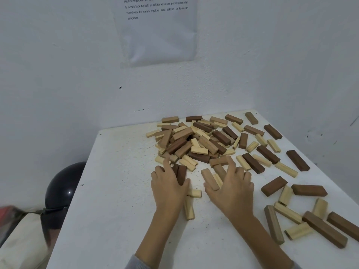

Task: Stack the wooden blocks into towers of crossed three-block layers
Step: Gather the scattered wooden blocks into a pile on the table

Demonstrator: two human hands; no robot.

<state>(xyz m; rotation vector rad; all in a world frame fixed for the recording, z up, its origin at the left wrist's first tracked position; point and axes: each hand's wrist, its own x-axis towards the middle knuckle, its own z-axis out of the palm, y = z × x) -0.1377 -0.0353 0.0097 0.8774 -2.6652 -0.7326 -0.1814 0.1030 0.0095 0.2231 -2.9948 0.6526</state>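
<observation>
A loose heap of wooden blocks (202, 141), pale, tan and dark brown, covers the far middle of the white table (120, 200). My left hand (168, 188) grips two dark brown blocks (181, 174) at the heap's near edge, its forefinger pointing up. To its right, my right hand (232, 188) holds a tan block (209, 179) between thumb and fingers, with another tan block and a pale one partly hidden beneath it. Two small pale blocks (191, 202) lie between my wrists. No tower stands anywhere.
More blocks lie scattered over the right side of the table, with several long brown ones (324, 229) near the right front edge. White walls close the far side and right. A black round helmet (62, 187) sits beyond the table's left edge.
</observation>
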